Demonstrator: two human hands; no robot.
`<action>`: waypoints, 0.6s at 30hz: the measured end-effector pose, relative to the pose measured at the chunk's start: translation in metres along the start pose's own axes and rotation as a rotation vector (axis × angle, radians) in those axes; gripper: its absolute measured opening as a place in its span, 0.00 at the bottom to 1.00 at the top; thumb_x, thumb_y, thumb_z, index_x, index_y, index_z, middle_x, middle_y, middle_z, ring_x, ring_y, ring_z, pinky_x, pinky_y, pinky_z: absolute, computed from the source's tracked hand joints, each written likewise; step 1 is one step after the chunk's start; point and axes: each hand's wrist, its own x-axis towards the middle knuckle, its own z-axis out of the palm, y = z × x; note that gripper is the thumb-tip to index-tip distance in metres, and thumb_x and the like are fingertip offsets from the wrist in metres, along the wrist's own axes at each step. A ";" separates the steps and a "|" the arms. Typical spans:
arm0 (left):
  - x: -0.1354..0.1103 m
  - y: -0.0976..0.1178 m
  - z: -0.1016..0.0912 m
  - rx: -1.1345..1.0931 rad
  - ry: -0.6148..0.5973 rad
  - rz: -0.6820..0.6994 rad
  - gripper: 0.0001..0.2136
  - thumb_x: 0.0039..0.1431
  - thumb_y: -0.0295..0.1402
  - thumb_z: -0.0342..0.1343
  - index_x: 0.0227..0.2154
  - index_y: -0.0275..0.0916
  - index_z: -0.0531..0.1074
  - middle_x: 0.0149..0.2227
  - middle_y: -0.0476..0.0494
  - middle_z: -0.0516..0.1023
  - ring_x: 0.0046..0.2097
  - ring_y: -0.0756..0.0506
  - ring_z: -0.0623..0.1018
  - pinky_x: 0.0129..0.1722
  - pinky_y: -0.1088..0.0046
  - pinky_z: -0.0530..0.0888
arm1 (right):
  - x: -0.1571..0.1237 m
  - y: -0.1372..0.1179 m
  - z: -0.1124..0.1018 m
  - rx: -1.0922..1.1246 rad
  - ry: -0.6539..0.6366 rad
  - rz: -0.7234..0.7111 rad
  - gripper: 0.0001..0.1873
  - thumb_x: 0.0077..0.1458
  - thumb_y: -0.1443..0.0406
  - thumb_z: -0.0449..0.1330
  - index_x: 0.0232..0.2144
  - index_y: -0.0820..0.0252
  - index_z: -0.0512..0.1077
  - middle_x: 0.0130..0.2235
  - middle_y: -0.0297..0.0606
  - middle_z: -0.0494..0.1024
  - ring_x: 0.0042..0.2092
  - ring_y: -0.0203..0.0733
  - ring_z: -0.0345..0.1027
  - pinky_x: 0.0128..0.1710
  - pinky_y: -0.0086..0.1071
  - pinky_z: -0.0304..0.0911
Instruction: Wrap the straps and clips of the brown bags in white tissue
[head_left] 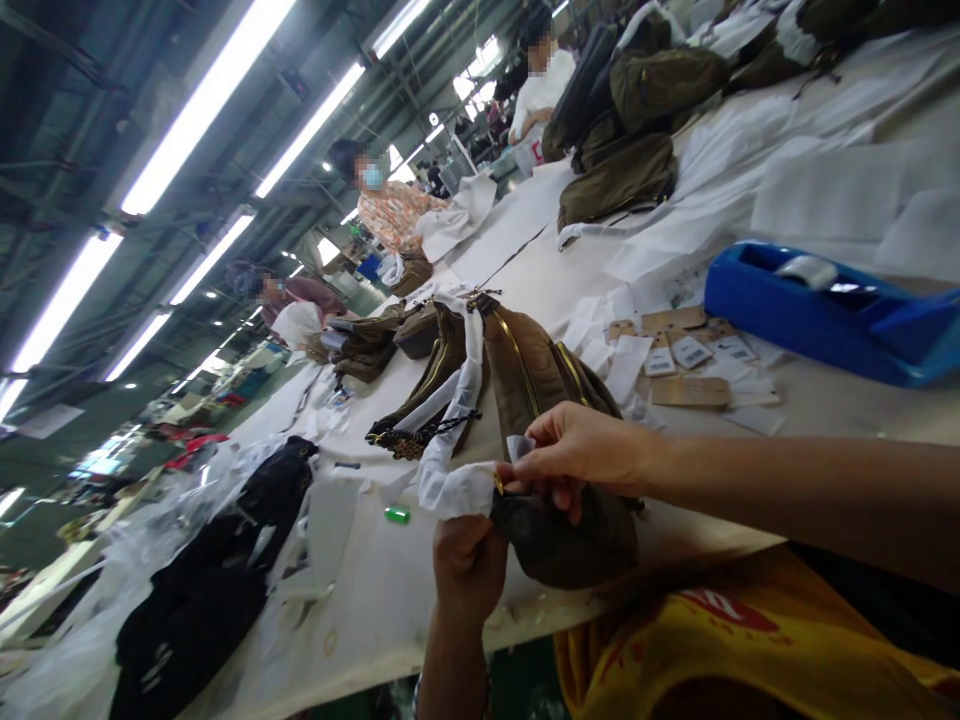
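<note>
An olive-brown backpack (517, 370) with gold zippers lies on the table in front of me. One of its straps (461, 490) is wrapped in white tissue paper. Low at the bag's side, my left hand (471, 560) is closed on the wrapped strap's end, beside a gold-coloured metal ring (499, 484). My right hand (581, 455) pinches a small translucent piece of tape (519, 447) just above that ring. Its lower fingers rest against the bag's dark bottom part (570, 540). A black cord with a brown patterned tag (405, 443) hangs on the bag's left.
A blue tape dispenser (832, 310) stands at right, near cardboard and barcode tags (690, 392). More bags (622, 180) are piled behind. At left lie a black garment-like item (217, 590), plastic film and a green roll (397, 514). Several people (394, 215) work across the table.
</note>
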 end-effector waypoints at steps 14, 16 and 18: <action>0.029 0.026 0.023 -0.867 -0.117 -0.704 0.05 0.48 0.31 0.56 0.26 0.32 0.70 0.24 0.44 0.71 0.29 0.47 0.74 0.32 0.73 0.71 | -0.008 0.010 0.006 -0.514 0.333 -0.332 0.10 0.51 0.63 0.51 0.22 0.61 0.62 0.19 0.29 0.66 0.16 0.28 0.61 0.11 0.18 0.53; 0.030 0.026 0.022 -0.828 -0.076 -0.737 0.07 0.45 0.31 0.59 0.26 0.32 0.71 0.23 0.46 0.71 0.28 0.48 0.73 0.30 0.74 0.70 | -0.010 0.012 0.005 -0.575 0.350 -0.347 0.10 0.52 0.63 0.50 0.22 0.61 0.62 0.19 0.29 0.66 0.16 0.28 0.60 0.12 0.19 0.51; 0.031 0.029 0.022 -0.797 -0.054 -0.758 0.08 0.42 0.31 0.62 0.25 0.32 0.71 0.21 0.47 0.70 0.28 0.48 0.73 0.29 0.76 0.70 | -0.011 0.014 0.003 -0.654 0.386 -0.386 0.11 0.53 0.62 0.50 0.22 0.61 0.62 0.19 0.29 0.65 0.17 0.28 0.59 0.14 0.20 0.49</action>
